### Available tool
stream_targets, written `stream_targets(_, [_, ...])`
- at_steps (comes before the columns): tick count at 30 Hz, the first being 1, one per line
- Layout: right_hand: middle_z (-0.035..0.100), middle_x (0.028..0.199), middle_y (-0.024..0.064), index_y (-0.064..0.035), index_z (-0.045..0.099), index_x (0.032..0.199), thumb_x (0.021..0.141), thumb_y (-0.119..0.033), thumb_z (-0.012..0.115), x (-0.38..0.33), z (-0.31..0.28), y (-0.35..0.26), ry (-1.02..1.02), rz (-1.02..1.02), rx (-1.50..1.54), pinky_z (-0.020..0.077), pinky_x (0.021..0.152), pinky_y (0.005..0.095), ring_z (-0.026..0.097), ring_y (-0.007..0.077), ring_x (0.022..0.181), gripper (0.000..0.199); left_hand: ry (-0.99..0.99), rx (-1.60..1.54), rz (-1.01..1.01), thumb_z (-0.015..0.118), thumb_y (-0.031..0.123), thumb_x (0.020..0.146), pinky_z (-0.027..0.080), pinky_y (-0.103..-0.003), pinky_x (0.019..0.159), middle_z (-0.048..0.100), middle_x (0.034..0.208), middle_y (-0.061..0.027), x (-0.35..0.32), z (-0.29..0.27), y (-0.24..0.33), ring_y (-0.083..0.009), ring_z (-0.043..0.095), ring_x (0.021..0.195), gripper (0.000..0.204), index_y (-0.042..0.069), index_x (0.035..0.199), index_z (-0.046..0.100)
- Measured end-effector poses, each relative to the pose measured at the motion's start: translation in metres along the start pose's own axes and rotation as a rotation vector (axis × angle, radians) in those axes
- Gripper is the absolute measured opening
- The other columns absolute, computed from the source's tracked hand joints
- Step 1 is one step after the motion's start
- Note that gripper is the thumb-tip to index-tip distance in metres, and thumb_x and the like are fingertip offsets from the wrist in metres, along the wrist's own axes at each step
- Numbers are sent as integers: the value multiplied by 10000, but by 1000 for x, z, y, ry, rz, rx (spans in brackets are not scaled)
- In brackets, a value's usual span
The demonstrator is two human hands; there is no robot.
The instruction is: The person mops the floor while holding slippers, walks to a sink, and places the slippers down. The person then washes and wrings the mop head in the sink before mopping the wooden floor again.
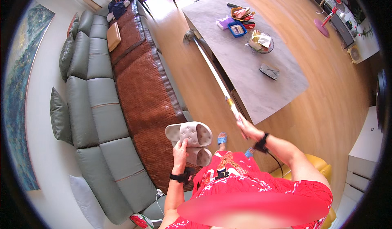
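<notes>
A pair of beige slide slippers is pinched together in my left hand, held up beside the brown sofa cover. My right hand is wrapped round the white handle of a long mop. That handle slants away along the side of the marble-topped table, and its grey, shaggy head lies on the floor by the table's far left edge. A dark band circles each of my wrists.
To the left runs a grey-green sofa with a brown quilted cover. On the table are a glass bowl, a blue basket and a dark case. A yellow seat stands close on my right; a pink-stemmed fan is far right.
</notes>
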State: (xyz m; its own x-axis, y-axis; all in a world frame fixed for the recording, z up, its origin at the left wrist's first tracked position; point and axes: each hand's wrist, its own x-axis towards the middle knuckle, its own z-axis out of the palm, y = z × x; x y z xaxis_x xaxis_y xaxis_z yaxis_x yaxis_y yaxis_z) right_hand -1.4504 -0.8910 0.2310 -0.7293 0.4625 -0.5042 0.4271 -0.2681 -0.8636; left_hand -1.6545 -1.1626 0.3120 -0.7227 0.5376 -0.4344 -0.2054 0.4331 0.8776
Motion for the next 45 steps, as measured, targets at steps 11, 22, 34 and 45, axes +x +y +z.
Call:
stream_targets(11, [551,755,89,-204,42,1438,910,-290,432,-120,-8,94,130,162,-177,396,411,288,436,129,449,662,-38,29,60,532,312,896,349,-215,412,542,716,21,-24,14,-13,-55,438,524,262,56,870,581])
stream_targets(22, [618,880,227,-189,106,1429,879,-293,482,-467,47,360,321,-202,-492,477,684,432,607,395,765,675,-149,83,97,533,307,900,350,-199,400,586,773,14,-100,65,-59,-42,465,542,271,43,919,592])
stream_targets(34, [589,861,265,-197,122,1423,834,-216,519,-603,38,307,135,99,-508,471,677,447,578,428,749,710,-362,93,9,538,333,887,333,-183,434,591,820,60,-156,111,-82,-28,492,649,270,87,973,610])
stream_targets(45, [565,657,132,-303,85,1430,800,-112,494,-447,-42,173,-64,253,-637,485,469,334,563,199,479,775,-210,27,6,528,329,891,359,-214,414,560,719,25,-140,76,-77,-51,455,551,284,54,894,599])
